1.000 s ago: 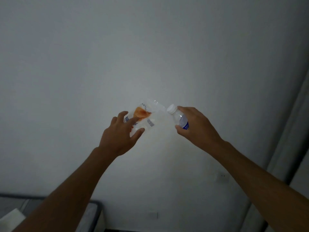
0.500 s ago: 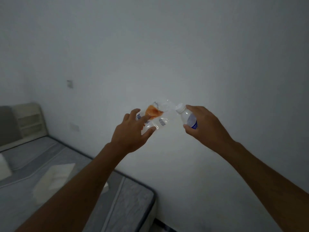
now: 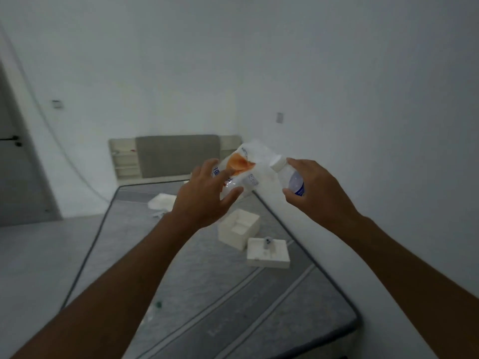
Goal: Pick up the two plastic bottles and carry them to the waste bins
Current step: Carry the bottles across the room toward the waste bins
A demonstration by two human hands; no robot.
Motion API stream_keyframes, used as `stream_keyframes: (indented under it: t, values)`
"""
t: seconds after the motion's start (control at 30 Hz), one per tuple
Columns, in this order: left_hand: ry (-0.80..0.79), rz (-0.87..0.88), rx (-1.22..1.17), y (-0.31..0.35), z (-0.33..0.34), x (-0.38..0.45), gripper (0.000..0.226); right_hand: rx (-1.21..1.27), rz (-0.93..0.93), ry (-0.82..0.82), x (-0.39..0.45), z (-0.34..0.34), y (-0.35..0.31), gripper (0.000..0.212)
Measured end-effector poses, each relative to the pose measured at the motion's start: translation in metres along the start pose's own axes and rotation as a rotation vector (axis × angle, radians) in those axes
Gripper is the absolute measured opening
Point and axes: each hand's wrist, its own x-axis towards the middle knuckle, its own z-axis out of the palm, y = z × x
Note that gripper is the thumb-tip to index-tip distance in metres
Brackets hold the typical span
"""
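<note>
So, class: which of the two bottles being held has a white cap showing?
The small bottle in the right hand: white cap, blue label. The left hand holds the orange-labelled bottle, no cap visible.

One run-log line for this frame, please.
phase: carrying | left hand: holds orange-label bottle | right hand: holds blue-label bottle | below: mattress | bins: not in view

clear orange-labelled bottle (image 3: 239,174) tilted beside white-capped blue-labelled bottle (image 3: 289,176).

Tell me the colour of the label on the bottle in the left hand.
Orange on clear plastic: the left-hand bottle, seen in the head view.
</note>
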Motion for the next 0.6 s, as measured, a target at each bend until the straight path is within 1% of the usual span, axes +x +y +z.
stream_keyframes:
  t: [0.13,0.23,0.43,0.6]
  values:
    - [0.029,-0.166,0.124,-0.059,-0.055,-0.06,0.058,0.126,-0.128,-0.068,0.023,0.048,-0.069,0.065]
    - [0.046,-0.285,0.193,-0.104,-0.1,-0.106,0.058,0.203,-0.22,-0.089,0.038,0.08,-0.13,0.066]
    - [0.063,-0.494,0.36,-0.195,-0.192,-0.204,0.061,0.407,-0.384,-0.16,0.055,0.143,-0.278,0.063]
    - [0.109,-0.585,0.448,-0.279,-0.261,-0.292,0.059,0.494,-0.494,-0.194,0.054,0.202,-0.416,0.064]
